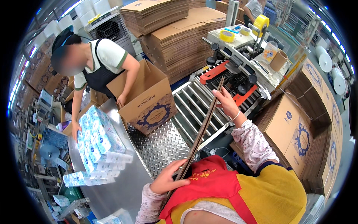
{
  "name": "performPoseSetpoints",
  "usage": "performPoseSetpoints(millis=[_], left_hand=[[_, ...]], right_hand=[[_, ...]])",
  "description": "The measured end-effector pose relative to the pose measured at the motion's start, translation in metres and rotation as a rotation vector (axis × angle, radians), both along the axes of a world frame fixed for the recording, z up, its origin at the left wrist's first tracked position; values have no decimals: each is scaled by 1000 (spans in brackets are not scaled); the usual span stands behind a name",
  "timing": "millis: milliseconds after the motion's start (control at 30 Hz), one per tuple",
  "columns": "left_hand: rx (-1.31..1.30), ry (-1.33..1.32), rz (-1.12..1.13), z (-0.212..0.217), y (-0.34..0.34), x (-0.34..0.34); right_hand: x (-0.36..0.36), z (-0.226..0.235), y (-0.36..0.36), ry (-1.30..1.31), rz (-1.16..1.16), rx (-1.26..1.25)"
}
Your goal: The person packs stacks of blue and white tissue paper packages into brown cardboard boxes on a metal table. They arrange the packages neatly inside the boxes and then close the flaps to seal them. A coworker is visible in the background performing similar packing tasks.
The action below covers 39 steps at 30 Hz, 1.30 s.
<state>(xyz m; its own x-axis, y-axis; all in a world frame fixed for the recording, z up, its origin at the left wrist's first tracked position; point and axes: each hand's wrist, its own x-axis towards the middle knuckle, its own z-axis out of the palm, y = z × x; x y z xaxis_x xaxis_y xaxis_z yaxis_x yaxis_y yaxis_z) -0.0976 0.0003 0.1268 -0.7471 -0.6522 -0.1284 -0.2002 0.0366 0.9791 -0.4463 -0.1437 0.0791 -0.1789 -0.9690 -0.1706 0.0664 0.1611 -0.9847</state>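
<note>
A flattened cardboard box [199, 140], seen almost edge-on, slants across the front of my body. My right hand [226, 102] grips its far upper end, thumb and fingers closed on the edge. Lower down, my left hand [169, 177] holds the near part, with the thumb along one side and the fingers on the other. Beyond it, a co-worker [99, 61] steadies an opened cardboard carton [149, 99] with one hand. That person's other hand rests on a stack of blue-and-white tissue packs [99, 138] on the metal table [128, 192].
A roller conveyor [197, 110] leads to a tape-sealing machine [238, 71] with red guides and a yellow tape roll [261, 25]. Tall piles of flat cardboard [179, 48] stand behind, and bundled flat boxes [289, 127] are at my right. A diamond-patterned metal plate [160, 149] adjoins the rollers.
</note>
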Motion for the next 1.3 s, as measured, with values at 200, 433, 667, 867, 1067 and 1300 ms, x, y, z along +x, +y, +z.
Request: performPoseSetpoints(millis=[200,433,667,867,1067,1300], left_hand=[[267,52,178,-15,-1,13],[-572,-381,509,19,-54,62],[-775,-899,702,-82,-131,-12],[-285,-232,-417,-56,-64,23],[-284,-345,-246,-44,-82,82],[-99,-64,724,-129,-77,92]], right_hand=[[-30,-14,18,-122,-4,-109],[-58,58,37,443,424,77],[109,15,32,1354,762,-144],[101,-64,10,1524,888,-121],[103,18,-43,21,1034,-48],[160,52,-84,1160,951,-219]])
